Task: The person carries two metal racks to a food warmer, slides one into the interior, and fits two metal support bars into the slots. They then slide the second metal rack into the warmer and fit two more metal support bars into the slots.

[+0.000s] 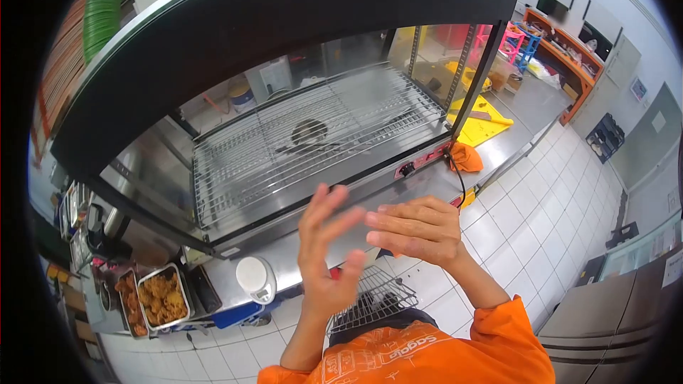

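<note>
Both my hands are raised in front of the glass display warmer [427, 160], close to each other, with nothing in them. My left hand [329, 252] is upright with its fingers spread, slightly blurred. My right hand [420, 230] points its straight fingers toward the left one; whether the fingertips touch cannot be told. Behind and below them, a loose wire rack [377, 302] is tilted near my legs. Inside the warmer lies a wire shelf [249, 160], and a dark round object [309, 131] shows beneath its bars.
Left of my hands, a white kitchen scale [255, 279] sits on the steel counter. Trays of fried chicken [163, 297] stand further left. An orange cloth [466, 158] and a yellow cutting board [484, 121] lie at right. A cable [459, 178] hangs off the warmer's corner.
</note>
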Demonstrator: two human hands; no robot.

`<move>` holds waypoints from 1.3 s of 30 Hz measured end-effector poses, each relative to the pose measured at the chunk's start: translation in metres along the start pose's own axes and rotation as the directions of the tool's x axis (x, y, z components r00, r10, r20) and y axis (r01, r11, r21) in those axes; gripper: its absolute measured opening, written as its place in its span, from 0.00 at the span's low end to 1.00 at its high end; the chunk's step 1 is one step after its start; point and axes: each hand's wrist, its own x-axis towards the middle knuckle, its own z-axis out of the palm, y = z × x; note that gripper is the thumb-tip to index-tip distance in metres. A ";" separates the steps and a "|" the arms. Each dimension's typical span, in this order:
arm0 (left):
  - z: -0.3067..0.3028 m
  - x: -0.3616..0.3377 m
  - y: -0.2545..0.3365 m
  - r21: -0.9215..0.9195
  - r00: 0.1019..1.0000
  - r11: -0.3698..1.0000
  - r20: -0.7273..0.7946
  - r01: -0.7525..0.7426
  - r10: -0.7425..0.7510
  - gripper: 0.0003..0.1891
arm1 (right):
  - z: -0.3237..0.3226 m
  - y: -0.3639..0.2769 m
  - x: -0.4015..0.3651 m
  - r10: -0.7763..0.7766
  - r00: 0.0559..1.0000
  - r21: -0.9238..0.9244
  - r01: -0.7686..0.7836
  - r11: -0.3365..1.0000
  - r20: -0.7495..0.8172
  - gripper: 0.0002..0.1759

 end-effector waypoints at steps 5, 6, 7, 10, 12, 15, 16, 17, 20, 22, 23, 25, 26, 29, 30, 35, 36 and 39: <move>0.004 0.007 0.048 0.183 0.981 0.973 0.156 -0.143 0.115 0.17 | -0.012 -0.011 -0.001 -0.075 0.995 0.035 0.078 0.996 -0.071 0.10; 0.005 0.007 0.050 0.185 0.978 0.970 0.168 -0.158 0.127 0.18 | -0.014 -0.012 -0.002 -0.079 0.994 0.052 0.083 0.995 -0.080 0.10; 0.005 0.006 0.050 0.197 0.975 0.965 0.172 -0.174 0.141 0.16 | -0.015 -0.013 -0.003 -0.082 0.993 0.067 0.088 0.994 -0.089 0.10; 0.004 0.003 0.051 0.207 0.969 0.957 0.184 -0.202 0.164 0.15 | -0.020 -0.013 -0.005 -0.109 0.990 0.097 0.117 0.988 -0.084 0.10; 0.003 0.003 0.055 0.192 0.971 0.963 0.184 -0.189 0.154 0.15 | -0.022 -0.014 -0.004 -0.120 0.990 0.115 0.128 0.985 -0.077 0.10; -0.001 0.004 0.063 0.164 0.970 0.973 0.210 -0.161 0.125 0.14 | -0.025 -0.016 0.000 -0.131 0.988 0.140 0.142 0.980 -0.086 0.10; -0.002 0.004 0.064 0.154 0.969 0.975 0.211 -0.162 0.128 0.14 | -0.025 -0.016 0.001 -0.143 0.985 0.144 0.156 0.977 -0.093 0.09; -0.003 0.004 0.065 0.143 0.969 0.976 0.211 -0.162 0.130 0.14 | -0.025 -0.016 0.002 -0.156 0.983 0.149 0.170 0.974 -0.101 0.09; -0.005 0.007 0.067 0.098 0.971 0.986 0.212 -0.132 0.108 0.12 | -0.026 -0.019 0.006 -0.165 0.984 0.112 0.172 0.979 -0.074 0.09; -0.005 0.008 0.070 0.042 0.977 0.997 0.208 -0.063 0.053 0.11 | -0.024 -0.019 0.007 -0.208 0.975 0.082 0.214 0.973 -0.073 0.10; -0.005 0.009 0.071 0.003 0.979 1.000 0.205 -0.011 0.010 0.09 | -0.022 -0.018 0.008 -0.230 0.971 0.067 0.235 0.970 -0.072 0.10; -0.005 0.008 0.071 -0.041 0.976 0.998 0.214 0.054 -0.044 0.07 | -0.019 -0.019 0.007 -0.258 0.963 0.063 0.263 0.963 -0.077 0.09; -0.006 0.008 0.068 -0.046 0.973 0.997 0.224 0.066 -0.054 0.07 | -0.019 -0.019 0.008 -0.272 0.959 0.073 0.278 0.958 -0.080 0.09; -0.008 0.010 0.068 -0.123 0.952 0.975 0.267 0.187 -0.149 0.07 | -0.019 -0.022 0.013 -0.317 0.944 0.123 0.327 0.937 -0.091 0.07; -0.009 0.011 0.070 -0.159 0.940 0.957 0.285 0.242 -0.190 0.08 | -0.020 -0.022 0.013 -0.311 0.948 0.129 0.317 0.939 -0.070 0.08; -0.013 0.017 0.074 -0.236 0.888 0.895 0.365 0.379 -0.280 0.11 | -0.022 -0.029 0.019 -0.282 0.956 0.129 0.291 0.948 -0.083 0.09; -0.013 0.018 0.075 -0.250 0.879 0.877 0.366 0.410 -0.306 0.13 | -0.022 -0.030 0.020 -0.288 0.955 0.127 0.296 0.947 -0.076 0.09; -0.015 0.018 0.070 -0.243 0.865 0.883 0.417 0.401 -0.278 0.16 | -0.022 -0.031 0.022 -0.297 0.953 0.116 0.303 0.946 -0.065 0.08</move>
